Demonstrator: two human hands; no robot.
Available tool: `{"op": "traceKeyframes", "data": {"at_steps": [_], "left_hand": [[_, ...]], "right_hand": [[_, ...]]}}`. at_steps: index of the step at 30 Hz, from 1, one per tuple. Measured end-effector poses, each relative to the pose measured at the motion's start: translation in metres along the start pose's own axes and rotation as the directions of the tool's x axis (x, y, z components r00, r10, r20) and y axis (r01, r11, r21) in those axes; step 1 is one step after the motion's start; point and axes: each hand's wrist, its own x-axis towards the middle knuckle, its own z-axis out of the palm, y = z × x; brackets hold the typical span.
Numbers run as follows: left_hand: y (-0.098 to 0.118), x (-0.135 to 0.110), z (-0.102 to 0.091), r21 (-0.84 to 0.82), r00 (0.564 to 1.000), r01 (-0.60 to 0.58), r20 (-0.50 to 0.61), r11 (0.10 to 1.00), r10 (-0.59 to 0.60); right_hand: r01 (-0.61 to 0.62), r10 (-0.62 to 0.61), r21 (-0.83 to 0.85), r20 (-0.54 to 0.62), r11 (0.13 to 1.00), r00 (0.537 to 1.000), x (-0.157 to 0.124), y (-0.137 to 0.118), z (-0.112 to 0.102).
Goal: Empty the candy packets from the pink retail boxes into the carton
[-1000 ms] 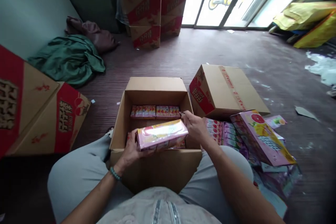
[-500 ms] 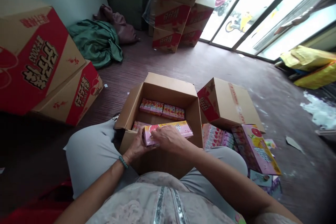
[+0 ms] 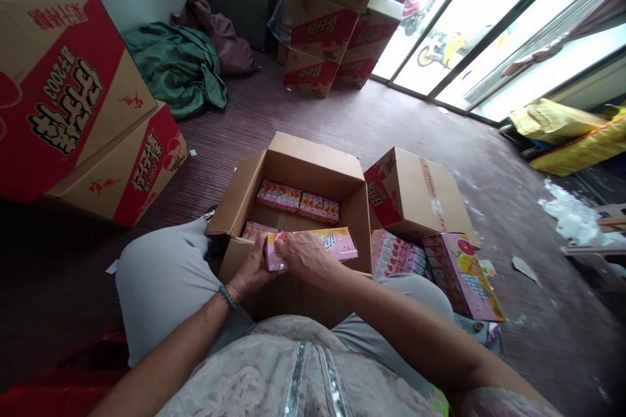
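A long pink and yellow packet box (image 3: 343, 242) with printed fruit and characters is held over the near side of an open cardboard box (image 3: 313, 153). My left hand (image 3: 253, 268) grips its left end. My right hand (image 3: 309, 259) lies across its near side, fingers curled at the left end, where both hands come close together; the fingertips are partly hidden. Inside the cardboard box, rows of small pink packs (image 3: 299, 202) lie along the far wall, and more packs (image 3: 257, 230) sit at the left, partly covered by my left hand.
A taped carton (image 3: 430, 189) stands to the right. Beside my right knee are pink and purple packs (image 3: 391, 253) and an upright pink and yellow box (image 3: 464, 277). Large red-printed cartons (image 3: 92, 98) are stacked at left, others (image 3: 317, 45) at the back. Green cloth (image 3: 176, 68) lies by the wall.
My right hand's fingers have moved slightly left and curled in more at the box's left end. Both hands still hold the packet box. The whole view has shifted a little.
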Motion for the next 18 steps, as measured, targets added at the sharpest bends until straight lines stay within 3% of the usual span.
{"op": "traceKeyframes", "data": {"at_steps": [3, 6, 8, 11, 14, 18], "left_hand": [[-0.006, 0.000, 0.001, 0.037, 1.000, 0.001, 0.000, 0.999, -0.001], [-0.010, -0.001, 0.001, 0.049, 1.000, 0.003, 0.018, 0.999, -0.004], [-0.011, -0.001, 0.001, 0.011, 0.999, 0.005, 0.046, 1.000, -0.005], [-0.012, 0.001, 0.004, -0.038, 0.999, -0.002, 0.053, 0.999, 0.004], [-0.015, 0.005, 0.010, -0.106, 0.999, 0.012, 0.048, 0.994, -0.007], [-0.012, 0.008, 0.010, -0.138, 0.999, 0.040, 0.036, 0.990, -0.035]], "right_hand": [[-0.004, 0.004, -0.008, -0.013, 1.000, 1.000, 0.002, -0.004, 0.006], [-0.031, 0.031, -0.005, 0.015, 1.000, 0.999, -0.006, 0.009, 0.012], [-0.126, 0.126, -0.013, 0.053, 0.992, 0.991, -0.020, 0.032, 0.018], [-0.318, 0.322, -0.051, 0.109, 0.947, 0.941, -0.054, 0.079, 0.032], [-0.396, 0.400, -0.056, 0.126, 0.917, 0.908, -0.089, 0.122, 0.042], [-0.497, 0.491, 0.050, 0.096, 0.866, 0.866, -0.112, 0.141, 0.036]]}}
